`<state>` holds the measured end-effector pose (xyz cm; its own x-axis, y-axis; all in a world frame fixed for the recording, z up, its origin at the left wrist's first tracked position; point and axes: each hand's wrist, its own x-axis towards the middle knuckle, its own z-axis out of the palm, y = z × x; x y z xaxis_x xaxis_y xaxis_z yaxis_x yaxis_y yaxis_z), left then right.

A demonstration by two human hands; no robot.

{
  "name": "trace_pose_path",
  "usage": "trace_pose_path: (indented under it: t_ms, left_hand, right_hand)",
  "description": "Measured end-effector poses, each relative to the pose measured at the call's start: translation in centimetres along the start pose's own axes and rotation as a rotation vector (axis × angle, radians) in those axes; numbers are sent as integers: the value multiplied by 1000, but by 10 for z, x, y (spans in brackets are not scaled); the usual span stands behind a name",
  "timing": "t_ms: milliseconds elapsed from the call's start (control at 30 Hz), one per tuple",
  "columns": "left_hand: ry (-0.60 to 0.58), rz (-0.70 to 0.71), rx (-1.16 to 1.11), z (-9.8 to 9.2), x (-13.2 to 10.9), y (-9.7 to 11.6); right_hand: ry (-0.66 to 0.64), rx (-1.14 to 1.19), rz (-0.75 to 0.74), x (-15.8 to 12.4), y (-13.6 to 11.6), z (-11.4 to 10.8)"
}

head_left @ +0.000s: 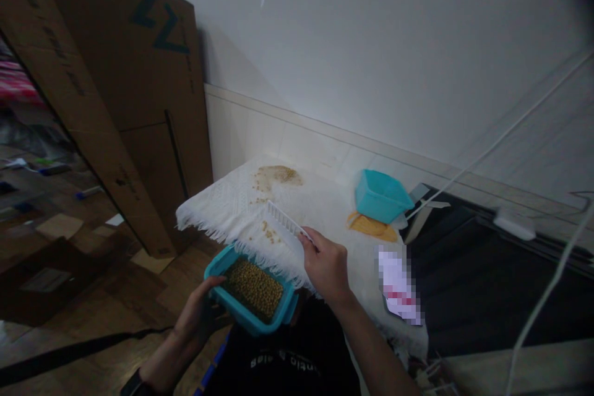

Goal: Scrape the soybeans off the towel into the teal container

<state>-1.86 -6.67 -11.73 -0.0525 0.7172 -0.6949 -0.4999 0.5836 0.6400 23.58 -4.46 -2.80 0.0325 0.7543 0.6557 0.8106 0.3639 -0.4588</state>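
Observation:
My left hand is closed on the left rim of a teal plastic container, just below the table's fringed edge. Many small tan beans lie in it. Over the table, my right hand grips the near end of a white slatted plastic strip. The strip slants across the white tablecloth, its far end close to a few loose beans. Farther back a larger scatter of beans is spread on the cloth. Part of my left hand's fingers is hidden under the container.
A second teal container stands at the table's right, by a yellow cloth-like item. A blurred-out flat object lies nearer. A tall cardboard box rises at left; a white cable crosses the right side.

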Motion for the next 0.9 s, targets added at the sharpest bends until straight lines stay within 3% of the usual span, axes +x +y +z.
trace_pose_path:
  t_ms: [900]
  left_hand:
    - [-14,5,-20,-3,0,2]
  right_hand:
    - [-45,107,23,1,-6,-2]
